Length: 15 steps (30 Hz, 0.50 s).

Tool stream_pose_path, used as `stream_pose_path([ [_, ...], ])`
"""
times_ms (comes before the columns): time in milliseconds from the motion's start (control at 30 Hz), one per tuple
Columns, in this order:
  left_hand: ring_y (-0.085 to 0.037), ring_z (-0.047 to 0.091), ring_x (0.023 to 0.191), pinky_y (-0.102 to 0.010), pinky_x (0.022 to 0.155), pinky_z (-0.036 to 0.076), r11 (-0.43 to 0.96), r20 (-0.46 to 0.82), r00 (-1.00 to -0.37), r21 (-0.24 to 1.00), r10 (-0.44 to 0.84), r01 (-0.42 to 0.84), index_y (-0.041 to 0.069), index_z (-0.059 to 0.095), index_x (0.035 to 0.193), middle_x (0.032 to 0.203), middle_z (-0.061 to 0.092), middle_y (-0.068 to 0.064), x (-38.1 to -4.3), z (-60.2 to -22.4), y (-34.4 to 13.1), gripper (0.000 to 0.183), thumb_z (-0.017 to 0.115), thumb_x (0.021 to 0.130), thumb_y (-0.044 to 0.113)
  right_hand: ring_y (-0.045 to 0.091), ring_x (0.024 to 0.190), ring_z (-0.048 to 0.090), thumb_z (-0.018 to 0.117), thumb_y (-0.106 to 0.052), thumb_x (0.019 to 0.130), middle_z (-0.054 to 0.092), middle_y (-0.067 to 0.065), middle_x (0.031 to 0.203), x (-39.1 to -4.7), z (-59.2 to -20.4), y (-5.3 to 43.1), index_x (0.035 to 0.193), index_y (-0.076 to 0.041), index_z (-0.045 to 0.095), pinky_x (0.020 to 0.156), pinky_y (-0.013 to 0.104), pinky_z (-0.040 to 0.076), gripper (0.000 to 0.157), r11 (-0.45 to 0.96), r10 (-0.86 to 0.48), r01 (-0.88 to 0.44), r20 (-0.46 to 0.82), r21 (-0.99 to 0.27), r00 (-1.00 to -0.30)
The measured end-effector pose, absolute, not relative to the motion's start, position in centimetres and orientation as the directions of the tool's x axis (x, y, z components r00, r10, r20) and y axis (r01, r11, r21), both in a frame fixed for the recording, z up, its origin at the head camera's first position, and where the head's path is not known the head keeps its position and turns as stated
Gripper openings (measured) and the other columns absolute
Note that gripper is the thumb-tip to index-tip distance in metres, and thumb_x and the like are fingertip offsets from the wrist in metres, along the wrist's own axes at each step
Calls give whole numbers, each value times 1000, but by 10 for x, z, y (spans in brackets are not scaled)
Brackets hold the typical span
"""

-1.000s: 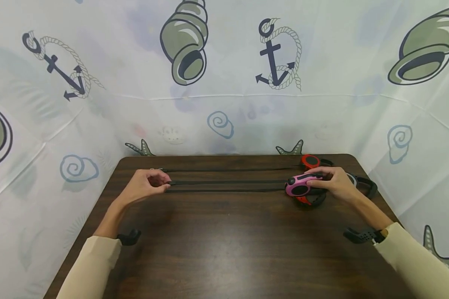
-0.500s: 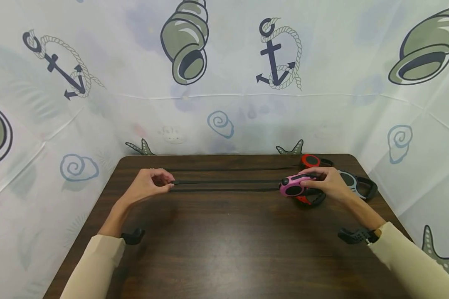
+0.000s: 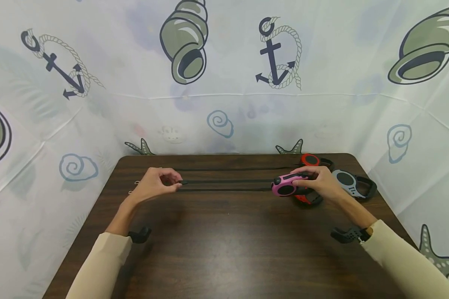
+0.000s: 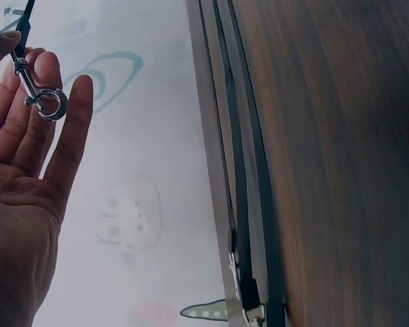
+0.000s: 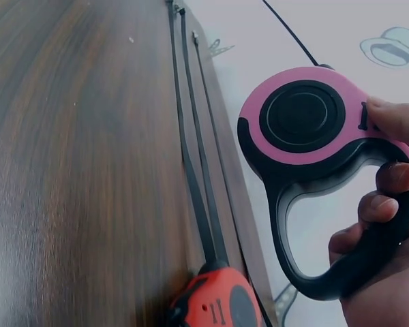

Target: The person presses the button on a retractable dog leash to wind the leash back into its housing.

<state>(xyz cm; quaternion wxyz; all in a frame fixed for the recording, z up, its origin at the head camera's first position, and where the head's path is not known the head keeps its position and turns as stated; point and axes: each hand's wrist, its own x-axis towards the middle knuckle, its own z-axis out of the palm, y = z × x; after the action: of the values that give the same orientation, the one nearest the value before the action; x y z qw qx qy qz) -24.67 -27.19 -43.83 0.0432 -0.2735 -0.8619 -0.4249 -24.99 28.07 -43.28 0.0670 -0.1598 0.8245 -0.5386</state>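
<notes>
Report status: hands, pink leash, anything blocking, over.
Left hand pinches strap end. Right hand grips pink leash. Strap stretched between hands, nothing visibly blocking; red leash nearby.

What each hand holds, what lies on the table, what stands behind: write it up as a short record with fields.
Right hand: grips the pink leash by its black handle
Left hand: pinches the strap end just above a metal clip
Between hands: black strap, stretched straight
On the table: back red leash; front red leash, partly hidden; grey-blue leash; three more straps lying lengthwise
Behind: white cloth with a sea-themed print
</notes>
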Motion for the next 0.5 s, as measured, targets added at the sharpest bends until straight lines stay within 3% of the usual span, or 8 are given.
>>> stream_pose_path([
  [200,-15,67,71,-25,64,55,461,308,-840,726,446,511,5,78,99,82,74,2,-249,-437,-260,13,85,88,8,22,87,71,82,-15,95,75,12,118,-251,-434,268,123,-1,75,78,39,63,33,337,-341,-216,95,-916,-935],
  [367,-14,68,71,-27,64,56,434,332,-820,722,466,539,7,78,98,82,74,3,-251,-437,-251,13,85,88,7,25,81,68,83,-14,94,75,10,117,-251,-434,260,123,-2,76,67,39,60,32,316,-353,-229,110,-921,-929],
  [500,-14,69,71,-28,65,56,428,339,-815,720,471,546,10,79,98,83,74,4,-252,-437,-245,13,85,88,7,24,84,69,83,-13,93,76,12,117,-249,-433,254,124,0,75,67,33,59,33,277,-371,-229,116,-933,-922],
])
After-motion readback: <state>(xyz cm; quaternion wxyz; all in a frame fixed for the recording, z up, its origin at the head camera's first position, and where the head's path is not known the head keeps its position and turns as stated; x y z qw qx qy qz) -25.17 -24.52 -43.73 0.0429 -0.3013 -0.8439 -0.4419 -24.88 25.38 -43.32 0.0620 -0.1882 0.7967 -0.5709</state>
